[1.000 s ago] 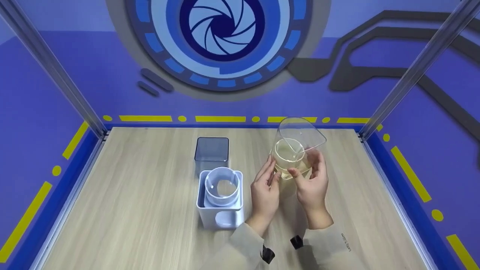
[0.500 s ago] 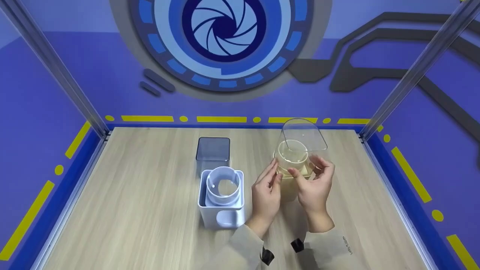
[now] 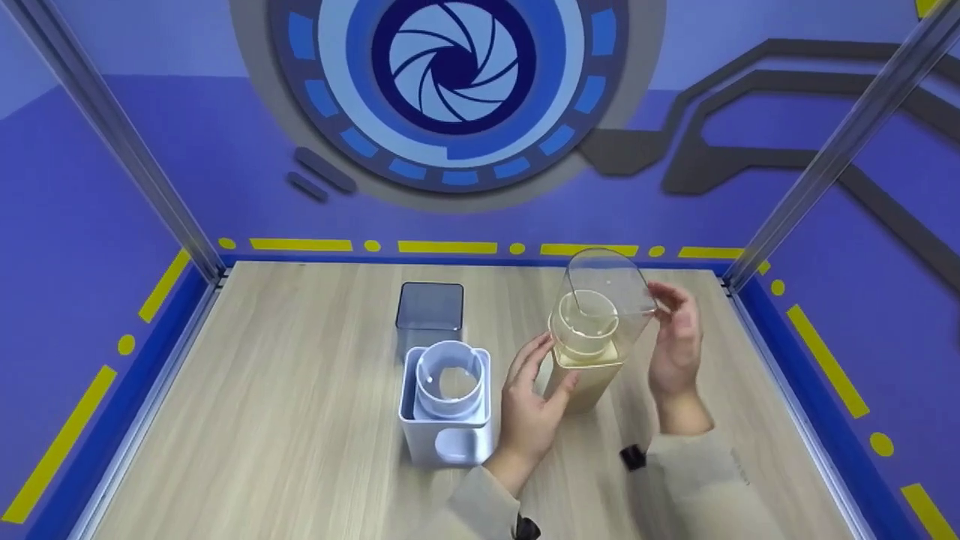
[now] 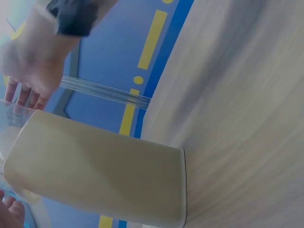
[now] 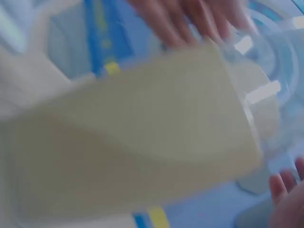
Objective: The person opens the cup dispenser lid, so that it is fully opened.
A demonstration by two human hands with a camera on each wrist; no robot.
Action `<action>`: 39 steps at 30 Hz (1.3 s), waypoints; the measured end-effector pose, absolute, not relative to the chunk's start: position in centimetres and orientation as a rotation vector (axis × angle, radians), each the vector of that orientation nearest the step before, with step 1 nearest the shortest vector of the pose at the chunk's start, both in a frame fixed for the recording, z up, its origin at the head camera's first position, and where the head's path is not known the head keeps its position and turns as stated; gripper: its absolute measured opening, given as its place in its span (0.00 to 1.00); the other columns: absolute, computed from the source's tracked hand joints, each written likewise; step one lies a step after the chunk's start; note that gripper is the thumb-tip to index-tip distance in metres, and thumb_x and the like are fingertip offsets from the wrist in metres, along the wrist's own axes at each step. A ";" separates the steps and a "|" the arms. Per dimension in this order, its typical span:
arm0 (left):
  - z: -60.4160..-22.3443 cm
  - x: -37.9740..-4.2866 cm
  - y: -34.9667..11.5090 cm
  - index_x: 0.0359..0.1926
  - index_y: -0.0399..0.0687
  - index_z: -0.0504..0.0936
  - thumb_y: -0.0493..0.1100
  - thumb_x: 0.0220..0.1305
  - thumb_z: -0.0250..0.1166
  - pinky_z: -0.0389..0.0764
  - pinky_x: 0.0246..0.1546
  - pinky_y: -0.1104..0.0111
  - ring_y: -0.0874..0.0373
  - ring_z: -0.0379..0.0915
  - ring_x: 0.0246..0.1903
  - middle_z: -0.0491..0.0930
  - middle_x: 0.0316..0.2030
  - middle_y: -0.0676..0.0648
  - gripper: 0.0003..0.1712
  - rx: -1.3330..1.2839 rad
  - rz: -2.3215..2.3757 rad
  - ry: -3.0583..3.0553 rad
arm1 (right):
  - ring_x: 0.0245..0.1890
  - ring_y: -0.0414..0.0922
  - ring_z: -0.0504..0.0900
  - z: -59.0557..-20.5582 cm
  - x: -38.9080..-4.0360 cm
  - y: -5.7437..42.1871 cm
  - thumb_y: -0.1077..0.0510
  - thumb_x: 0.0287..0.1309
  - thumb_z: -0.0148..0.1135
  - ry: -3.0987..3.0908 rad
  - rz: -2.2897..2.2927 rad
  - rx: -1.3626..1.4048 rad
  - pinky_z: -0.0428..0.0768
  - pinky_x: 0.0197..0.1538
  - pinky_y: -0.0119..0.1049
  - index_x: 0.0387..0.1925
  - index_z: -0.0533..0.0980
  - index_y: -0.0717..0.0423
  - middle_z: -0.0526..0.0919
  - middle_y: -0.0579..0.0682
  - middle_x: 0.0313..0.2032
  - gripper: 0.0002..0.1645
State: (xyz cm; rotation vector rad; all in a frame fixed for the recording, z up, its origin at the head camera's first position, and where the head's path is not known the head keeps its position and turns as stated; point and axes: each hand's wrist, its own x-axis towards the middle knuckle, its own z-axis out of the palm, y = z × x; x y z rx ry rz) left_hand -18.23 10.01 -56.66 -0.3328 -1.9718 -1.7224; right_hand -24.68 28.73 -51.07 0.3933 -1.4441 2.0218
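Observation:
A tall beige storage container stands right of centre on the table, with a round collar on top and a clear plastic cover over that, tilted back. My left hand rests against the container's left side near its top, fingers extended and thumb along the front. In the right wrist view, those left fingers lie along its upper edge. My right hand is raised at the right, its fingertips right at the cover's edge. The left wrist view shows the beige side wall closely.
Left of my left hand stands a pale blue-white container with a round open collar and a recess in its front. Just behind it is a smoky grey translucent square cup. Purple-blue panels and metal posts edge the wooden table.
My right hand has left the container's front and moved right and up to the cover's edge. The left hand stays on the container, which shows more upright. The camera view has shifted slightly.

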 end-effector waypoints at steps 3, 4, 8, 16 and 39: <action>-56.4 -17.9 10.5 0.72 0.41 0.82 0.43 0.68 0.82 0.79 0.80 0.50 0.42 0.78 0.76 0.81 0.73 0.42 0.35 -0.288 -1.763 -1.988 | 0.63 0.46 0.84 -49.2 -27.1 30.5 0.38 0.85 0.51 -1.471 2.170 0.458 0.79 0.68 0.36 0.63 0.80 0.60 0.89 0.50 0.59 0.32; -56.3 -17.8 10.6 0.73 0.41 0.82 0.43 0.67 0.83 0.78 0.81 0.49 0.43 0.77 0.76 0.80 0.74 0.41 0.36 -0.278 -1.765 -1.994 | 0.64 0.47 0.85 -48.6 -27.8 30.9 0.37 0.85 0.48 -1.493 2.226 0.477 0.80 0.70 0.37 0.65 0.80 0.59 0.90 0.50 0.60 0.33; -56.3 -17.7 11.1 0.74 0.38 0.80 0.42 0.64 0.84 0.76 0.82 0.49 0.42 0.77 0.77 0.79 0.75 0.38 0.41 -0.259 -1.719 -2.029 | 0.71 0.48 0.85 -47.2 -30.4 32.0 0.41 0.88 0.40 -1.638 2.388 0.665 0.79 0.78 0.38 0.73 0.77 0.62 0.88 0.53 0.68 0.36; -56.4 -18.0 11.4 0.76 0.31 0.79 0.40 0.67 0.82 0.81 0.77 0.55 0.39 0.80 0.75 0.80 0.76 0.36 0.41 -0.252 -1.605 -2.084 | 0.74 0.52 0.83 -47.1 -32.4 31.2 0.51 0.86 0.41 -1.832 2.610 1.190 0.79 0.80 0.48 0.77 0.75 0.64 0.86 0.55 0.72 0.33; -57.1 -19.0 10.6 0.71 0.29 0.82 0.34 0.69 0.77 0.83 0.72 0.66 0.37 0.81 0.73 0.82 0.74 0.34 0.32 -0.304 -1.817 -2.019 | 0.69 0.47 0.84 -48.4 -30.1 31.5 0.42 0.87 0.42 -1.887 2.556 0.986 0.79 0.77 0.44 0.71 0.81 0.50 0.89 0.47 0.66 0.30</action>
